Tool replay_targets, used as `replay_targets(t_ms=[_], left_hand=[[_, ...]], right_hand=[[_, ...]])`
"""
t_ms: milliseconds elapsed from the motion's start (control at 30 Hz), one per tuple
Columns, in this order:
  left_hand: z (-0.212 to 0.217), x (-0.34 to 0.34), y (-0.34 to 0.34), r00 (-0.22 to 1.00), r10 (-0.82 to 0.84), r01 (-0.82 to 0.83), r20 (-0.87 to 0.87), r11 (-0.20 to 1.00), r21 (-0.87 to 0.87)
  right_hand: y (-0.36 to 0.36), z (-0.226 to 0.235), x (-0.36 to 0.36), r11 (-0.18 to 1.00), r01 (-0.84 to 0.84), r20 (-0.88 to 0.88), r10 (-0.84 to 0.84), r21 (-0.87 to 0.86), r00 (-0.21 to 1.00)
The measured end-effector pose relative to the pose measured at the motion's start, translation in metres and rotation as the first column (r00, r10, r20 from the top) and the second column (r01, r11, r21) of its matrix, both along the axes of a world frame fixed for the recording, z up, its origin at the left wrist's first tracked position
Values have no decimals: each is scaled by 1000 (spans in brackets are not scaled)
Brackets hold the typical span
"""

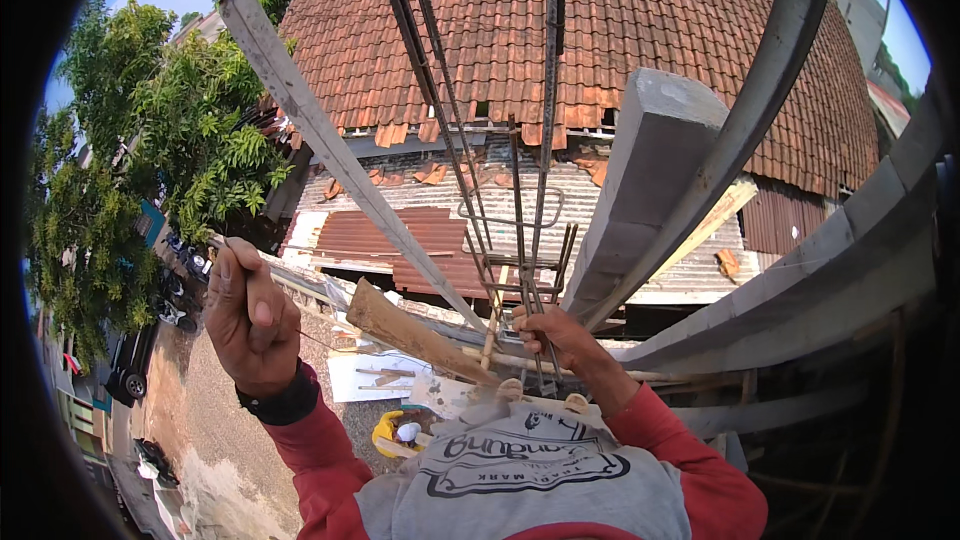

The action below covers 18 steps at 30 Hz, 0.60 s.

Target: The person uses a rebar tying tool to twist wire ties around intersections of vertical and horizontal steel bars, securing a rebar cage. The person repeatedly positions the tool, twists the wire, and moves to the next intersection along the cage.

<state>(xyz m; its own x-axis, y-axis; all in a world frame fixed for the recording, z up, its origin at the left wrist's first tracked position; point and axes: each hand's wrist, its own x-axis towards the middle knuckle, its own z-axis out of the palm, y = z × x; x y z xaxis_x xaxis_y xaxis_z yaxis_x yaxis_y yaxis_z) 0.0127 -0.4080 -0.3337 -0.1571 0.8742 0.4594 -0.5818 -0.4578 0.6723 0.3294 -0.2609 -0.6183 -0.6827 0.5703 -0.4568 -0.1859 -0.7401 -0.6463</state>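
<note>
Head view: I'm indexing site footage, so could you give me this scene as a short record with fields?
Left hand: raised, thin wire beside it, grip unclear
Right hand: closed around rebar
Right of rebar: grey pillar
Beyond: tiled roof, corrugated sheets
Far left: trees
Ground below: person in yellow

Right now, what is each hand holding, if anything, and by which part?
The right hand grips the upright steel rebar low on its visible length. The left hand is raised; whether it pinches anything cannot be told.
</note>
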Motion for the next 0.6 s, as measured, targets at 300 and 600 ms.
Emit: replay_targets(t_ms=[300, 600], left_hand=[[19, -129, 1, 992, -65, 40, 109, 975, 220], [-61, -109, 68, 788, 83, -405, -610, 816, -412]], right_hand=[[35, -96, -71, 847, 203, -250, -360, -491, 899], [43, -94, -80, 930, 267, -34, -284, -252, 958]])
